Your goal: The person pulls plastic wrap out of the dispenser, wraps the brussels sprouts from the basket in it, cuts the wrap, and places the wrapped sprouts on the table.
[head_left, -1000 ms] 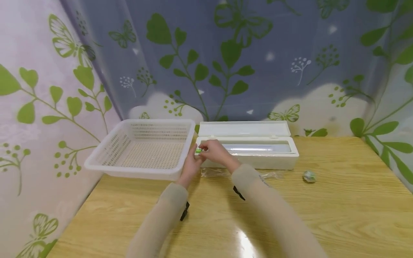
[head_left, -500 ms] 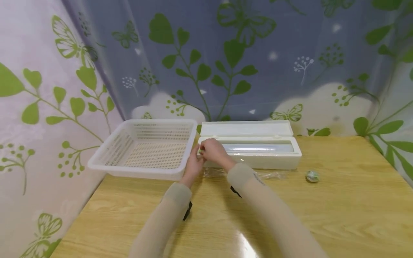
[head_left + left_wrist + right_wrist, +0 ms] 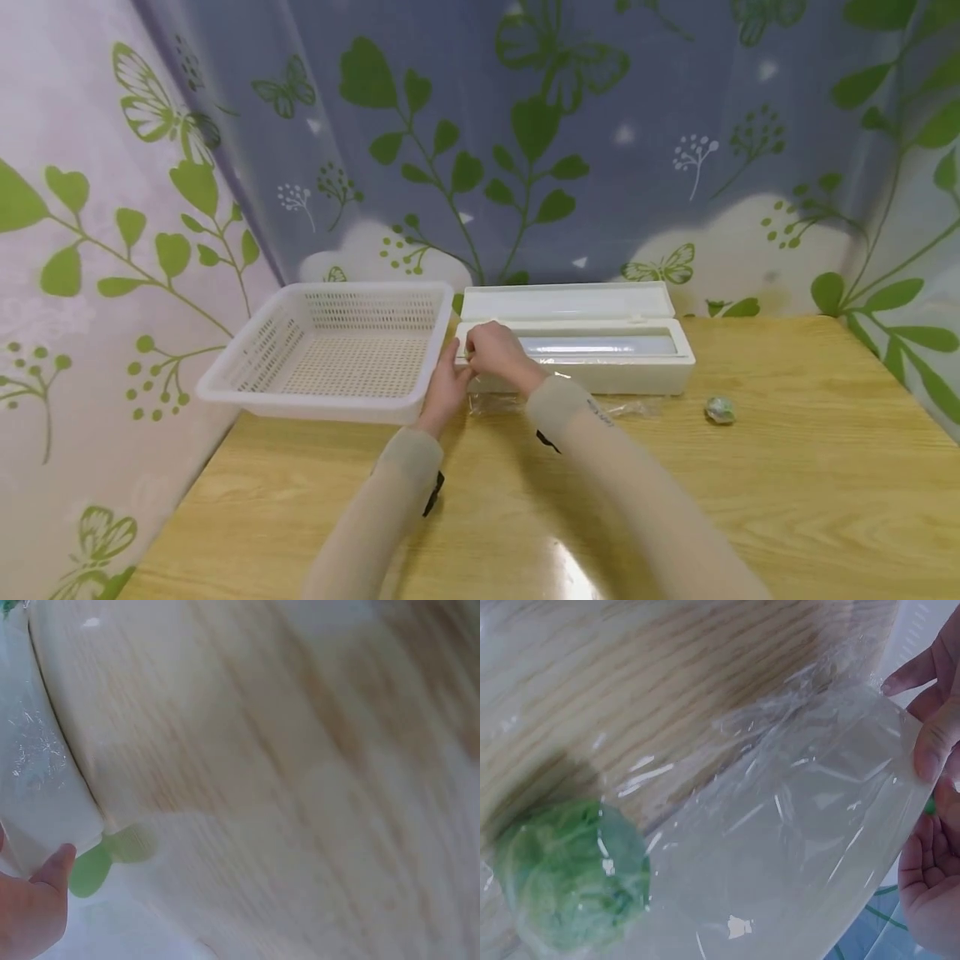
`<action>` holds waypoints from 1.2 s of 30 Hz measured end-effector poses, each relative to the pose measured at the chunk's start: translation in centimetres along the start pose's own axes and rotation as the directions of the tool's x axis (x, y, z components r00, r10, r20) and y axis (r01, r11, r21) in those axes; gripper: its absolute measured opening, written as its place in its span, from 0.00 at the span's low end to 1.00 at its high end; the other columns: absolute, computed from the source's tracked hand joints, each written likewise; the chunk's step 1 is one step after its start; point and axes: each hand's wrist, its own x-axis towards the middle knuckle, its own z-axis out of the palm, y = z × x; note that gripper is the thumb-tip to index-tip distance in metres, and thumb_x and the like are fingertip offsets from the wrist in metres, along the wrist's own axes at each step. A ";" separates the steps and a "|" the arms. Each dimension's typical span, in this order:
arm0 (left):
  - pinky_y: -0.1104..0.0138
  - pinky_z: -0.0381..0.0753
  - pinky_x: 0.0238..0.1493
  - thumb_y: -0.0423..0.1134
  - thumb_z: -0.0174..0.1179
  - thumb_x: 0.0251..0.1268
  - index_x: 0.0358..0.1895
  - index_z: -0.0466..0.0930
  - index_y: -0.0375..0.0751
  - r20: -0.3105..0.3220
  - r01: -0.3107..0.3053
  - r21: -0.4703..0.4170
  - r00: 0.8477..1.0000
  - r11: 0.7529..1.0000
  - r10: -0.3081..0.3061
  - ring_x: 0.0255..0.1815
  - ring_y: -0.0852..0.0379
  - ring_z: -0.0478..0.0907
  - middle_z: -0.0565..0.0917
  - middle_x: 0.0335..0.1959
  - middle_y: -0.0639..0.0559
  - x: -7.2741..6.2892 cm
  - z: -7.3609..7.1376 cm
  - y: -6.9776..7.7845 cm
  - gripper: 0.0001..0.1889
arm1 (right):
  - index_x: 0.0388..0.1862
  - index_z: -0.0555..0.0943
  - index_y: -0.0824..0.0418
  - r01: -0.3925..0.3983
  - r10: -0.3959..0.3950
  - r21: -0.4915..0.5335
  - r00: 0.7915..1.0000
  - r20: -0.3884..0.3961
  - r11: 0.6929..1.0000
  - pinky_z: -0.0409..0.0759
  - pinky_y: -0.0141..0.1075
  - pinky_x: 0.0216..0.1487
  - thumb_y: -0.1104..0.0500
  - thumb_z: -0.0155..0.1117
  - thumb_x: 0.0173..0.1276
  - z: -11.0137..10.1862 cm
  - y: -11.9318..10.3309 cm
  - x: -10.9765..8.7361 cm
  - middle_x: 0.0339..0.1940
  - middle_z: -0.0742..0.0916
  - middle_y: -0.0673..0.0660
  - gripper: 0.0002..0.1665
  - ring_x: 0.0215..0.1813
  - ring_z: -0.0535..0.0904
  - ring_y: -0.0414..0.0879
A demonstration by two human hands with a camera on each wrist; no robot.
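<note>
A white plastic wrap dispenser [image 3: 585, 380] stands with its lid [image 3: 570, 302] raised and a roll of clear film [image 3: 600, 345] inside. My left hand [image 3: 446, 388] grips the dispenser's left end, thumb toward the front corner. Right beside it, my right hand [image 3: 497, 350] has curled fingers pinching a small green slide cutter [image 3: 930, 804], mostly hidden by the hands. Loose film [image 3: 802, 802] hangs wrinkled over the front and reaches the table. To the right lies a green ball-shaped vegetable [image 3: 720, 409], seemingly wrapped in film.
At the left, a white perforated basket [image 3: 318, 407] stands close against the dispenser and my left hand. Everything rests on a wood-grain table [image 3: 675, 508]. Behind it hangs a curtain [image 3: 480, 192] with green leaf prints.
Both hands stay at the dispenser's left end. My right-hand fingers have closed in, covering the green slide cutter that showed between the hands earlier. The head view shifted slightly.
</note>
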 end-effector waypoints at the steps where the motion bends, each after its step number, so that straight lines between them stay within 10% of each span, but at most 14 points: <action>1: 0.57 0.54 0.62 0.36 0.55 0.60 0.65 0.51 0.29 -0.003 -0.007 0.003 1.000 1.000 0.007 0.63 0.44 0.55 0.55 0.65 0.36 0.1 0.0 0.1 0.33 | 0.23 0.80 0.60 0.006 -0.006 0.000 1.000 -0.001 1.000 0.75 0.37 0.34 0.65 0.63 0.46 -0.2 0.1 0.0 0.24 0.82 0.52 0.03 0.32 0.77 0.47; 36: 0.58 0.47 0.64 0.38 0.55 0.59 0.65 0.49 0.29 0.018 0.040 0.058 0.999 0.998 -0.041 0.66 0.44 0.48 0.52 0.66 0.38 -0.2 0.4 0.7 0.35 | 0.33 0.82 0.62 -0.034 0.033 0.031 0.998 0.053 0.999 0.76 0.41 0.39 0.65 0.59 0.58 -4.7 10.1 -7.8 0.32 0.83 0.55 0.05 0.35 0.78 0.49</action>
